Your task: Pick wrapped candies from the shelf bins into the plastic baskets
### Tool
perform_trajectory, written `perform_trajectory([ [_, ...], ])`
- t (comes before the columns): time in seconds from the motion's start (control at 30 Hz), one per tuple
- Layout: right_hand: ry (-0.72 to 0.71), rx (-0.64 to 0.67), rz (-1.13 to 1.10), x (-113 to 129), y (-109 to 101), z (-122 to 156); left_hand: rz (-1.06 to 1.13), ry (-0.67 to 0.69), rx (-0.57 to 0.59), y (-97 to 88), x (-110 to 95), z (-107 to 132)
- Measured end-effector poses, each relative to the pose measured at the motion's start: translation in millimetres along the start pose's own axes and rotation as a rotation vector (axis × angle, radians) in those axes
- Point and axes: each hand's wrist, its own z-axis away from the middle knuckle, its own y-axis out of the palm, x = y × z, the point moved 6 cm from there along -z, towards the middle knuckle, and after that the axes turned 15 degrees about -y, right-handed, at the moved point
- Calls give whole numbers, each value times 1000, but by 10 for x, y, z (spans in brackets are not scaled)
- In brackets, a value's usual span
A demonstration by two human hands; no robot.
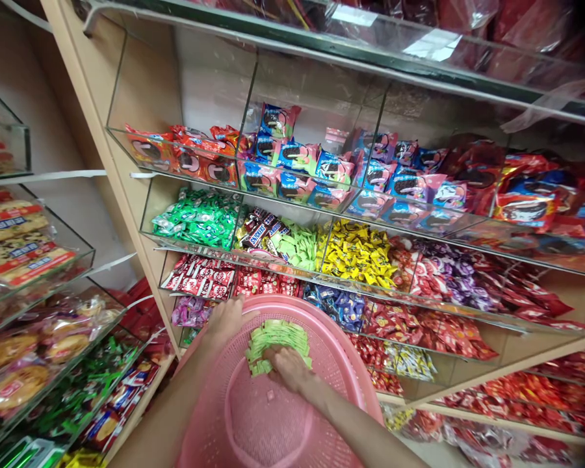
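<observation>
A pink plastic basket (331, 377) with perforated sides is tilted in front of me, its rim close to the lower shelves. My left hand (224, 320) is closed on the basket's far left rim. Inside the basket, a pile of small light green wrapped candies (277, 333) lies against the far side. My right hand (287, 367) reaches into this pile with its fingers curled around some of the candies; the fingertips are partly hidden. Similar light green candies (295, 246) lie in a shelf bin beyond the rim, beside Snickers bars (263, 229).
Clear-fronted shelf bins hold green-wrapped candies (199, 218), yellow-wrapped candies (358, 253) and purple-wrapped candies (461, 273). Above them sit packaged cookies (297, 156). A glass shelf edge (370, 62) crosses the top. Packaged baked goods (17, 227) fill the left shelves, past a wooden upright (95, 130).
</observation>
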Motion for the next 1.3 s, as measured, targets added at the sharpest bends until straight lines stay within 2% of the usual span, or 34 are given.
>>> perform_trajectory([
  [0.33, -22, -4, 88, 59, -51, -69, -14, -4, 12, -3, -7, 0],
  [0.57, 27, 28, 47, 2, -57, -62, -2, -21, 19, 21, 12, 4],
  [0.87, -31, 56, 1, -32, 8, -147, -4, -12, -1, 33, 14, -2],
  [1.07, 100, 7, 36, -88, -28, -138, 0, -15, 5, 28, 13, -8],
  [1.3, 88, 39, 82, -51, -86, -110, 12, -12, -2, 37, 14, -10],
])
